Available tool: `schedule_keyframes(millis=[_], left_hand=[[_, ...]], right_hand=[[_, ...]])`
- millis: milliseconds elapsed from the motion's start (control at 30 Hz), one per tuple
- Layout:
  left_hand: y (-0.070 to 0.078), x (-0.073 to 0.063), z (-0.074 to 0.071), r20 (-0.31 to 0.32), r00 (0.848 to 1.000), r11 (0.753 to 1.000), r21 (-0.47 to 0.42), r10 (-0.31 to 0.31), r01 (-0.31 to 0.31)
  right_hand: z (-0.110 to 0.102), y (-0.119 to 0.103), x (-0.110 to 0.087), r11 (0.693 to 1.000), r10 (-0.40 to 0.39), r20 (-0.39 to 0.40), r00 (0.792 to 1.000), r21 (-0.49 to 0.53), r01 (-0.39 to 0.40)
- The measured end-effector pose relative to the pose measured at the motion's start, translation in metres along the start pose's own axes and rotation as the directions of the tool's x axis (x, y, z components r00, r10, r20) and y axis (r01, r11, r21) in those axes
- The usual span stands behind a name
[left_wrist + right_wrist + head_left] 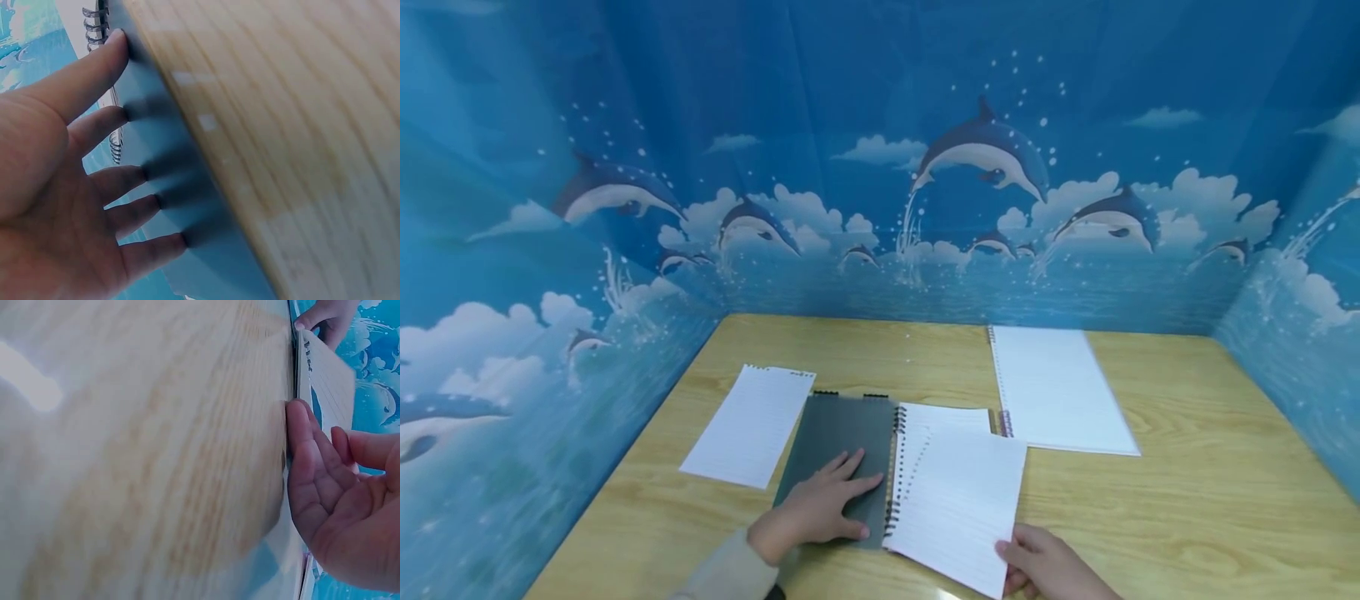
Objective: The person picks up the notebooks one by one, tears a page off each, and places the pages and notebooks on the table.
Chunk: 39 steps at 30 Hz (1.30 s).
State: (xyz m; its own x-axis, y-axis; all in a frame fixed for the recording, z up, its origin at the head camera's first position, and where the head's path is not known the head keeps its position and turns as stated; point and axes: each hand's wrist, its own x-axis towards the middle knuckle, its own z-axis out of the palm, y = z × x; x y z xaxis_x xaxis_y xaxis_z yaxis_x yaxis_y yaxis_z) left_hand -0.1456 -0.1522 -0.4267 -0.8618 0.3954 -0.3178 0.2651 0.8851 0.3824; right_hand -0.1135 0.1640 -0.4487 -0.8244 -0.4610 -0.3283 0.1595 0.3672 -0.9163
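A ring-bound notebook lies spread on the table, its dark cover [827,425] to the left and lined white pages [943,417] to the right of the black rings [892,517]. My left hand [827,500] rests on the dark cover with fingers spread; in the left wrist view its fingertips [172,242] touch that cover. With thumb and fingers, my right hand [1037,560] pinches the lower right corner of a lined sheet [970,500]. The sheet sits askew over the pages, and its punched holes lie apart from the rings.
A lined sheet [752,425] with a torn, holed top edge lies left of the notebook. Behind and to the right is a second spiral notebook [1060,387], showing a blank white page. A dolphin-print curtain [865,167] encloses the wooden table [1217,467] at the back and sides.
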Motion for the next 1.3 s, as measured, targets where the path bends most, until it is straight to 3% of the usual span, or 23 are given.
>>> schedule_keyframes(millis=[500,567,667,767,867,1000,1067,1133,1300], left_hand=[[0.000,-0.002,-0.002,0.012,1.000,1.000,0.025,0.003,-0.004],[-0.001,-0.001,-0.002,0.018,1.000,1.000,0.030,0.001,-0.002],[-0.001,0.000,-0.001,0.031,1.000,0.999,0.031,0.007,-0.008],[-0.001,0.001,-0.001,0.037,0.999,0.999,0.031,0.008,-0.009],[-0.001,0.000,-0.001,0.033,0.999,0.999,0.031,0.013,-0.014],[0.000,-0.002,-0.004,0.018,0.999,0.999,0.032,0.027,-0.028],[0.001,-0.003,-0.004,0.013,0.999,0.999,0.033,0.030,-0.030],[0.001,-0.003,-0.003,0.008,1.000,0.999,0.038,0.030,-0.030],[0.000,-0.002,-0.003,0.011,1.000,0.999,0.030,0.028,-0.028]], right_hand=[[-0.006,0.004,-0.009,0.992,0.053,0.091,0.994,0.111,-0.063],[-0.006,0.004,-0.010,0.994,0.086,0.051,0.995,0.057,-0.088],[-0.009,0.004,-0.012,0.984,0.143,-0.054,0.988,-0.101,-0.148],[-0.011,0.007,-0.012,0.941,0.185,-0.185,0.965,-0.251,-0.228],[-0.014,0.010,-0.011,0.905,0.185,-0.273,0.944,-0.328,-0.272],[-0.020,0.012,-0.009,0.891,0.169,-0.333,0.928,-0.351,-0.289],[-0.025,0.012,-0.010,0.900,0.150,-0.326,0.934,-0.345,-0.265],[-0.030,0.007,-0.009,0.902,0.171,-0.356,0.919,-0.319,-0.292],[-0.051,-0.014,-0.002,0.919,0.126,-0.416,0.901,-0.293,-0.264]])
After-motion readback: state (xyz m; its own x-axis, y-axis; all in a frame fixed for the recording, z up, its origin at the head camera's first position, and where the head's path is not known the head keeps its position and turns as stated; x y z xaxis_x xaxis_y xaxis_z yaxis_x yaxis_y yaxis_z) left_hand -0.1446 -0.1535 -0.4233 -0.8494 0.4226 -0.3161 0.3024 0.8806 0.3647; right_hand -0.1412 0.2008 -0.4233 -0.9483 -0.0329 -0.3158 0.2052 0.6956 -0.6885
